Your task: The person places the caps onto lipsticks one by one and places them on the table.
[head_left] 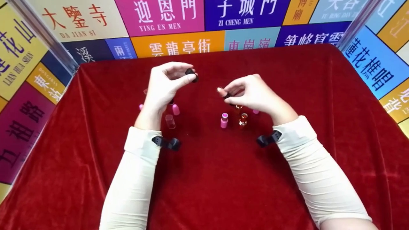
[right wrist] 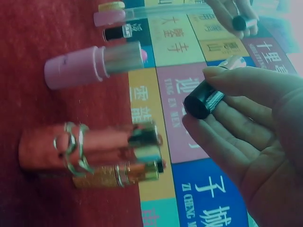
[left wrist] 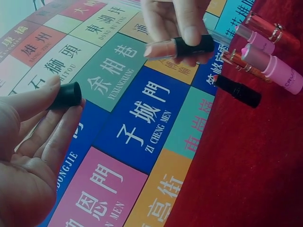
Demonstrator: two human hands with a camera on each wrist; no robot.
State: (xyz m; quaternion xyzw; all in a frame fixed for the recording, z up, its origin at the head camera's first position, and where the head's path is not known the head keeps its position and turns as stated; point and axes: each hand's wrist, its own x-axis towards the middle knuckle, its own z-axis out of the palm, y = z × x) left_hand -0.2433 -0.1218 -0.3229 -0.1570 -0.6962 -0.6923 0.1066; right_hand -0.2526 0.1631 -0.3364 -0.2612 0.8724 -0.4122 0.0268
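My left hand (head_left: 162,84) is raised over the left of the table and pinches a short black lipstick cap (left wrist: 67,95) between thumb and fingers. Opposite it, my right hand (head_left: 254,94) holds a black lipstick (left wrist: 195,46) by its base, its pale peach tip uncovered and turned towards the left hand. Cap and lipstick are a hand's width or so apart. Below the right hand stand an uncapped pink lipstick (head_left: 224,122) and a red-and-gold lipstick (head_left: 243,120). Another black lipstick (left wrist: 239,91) with a red tip stands near them.
Near the left wrist stand a clear cap (head_left: 170,122) and a pink cap (head_left: 175,109), with more pieces partly hidden behind the arm. A red velvet cloth (head_left: 204,179) covers the table. Panels with lettering (head_left: 166,16) enclose its back and sides.
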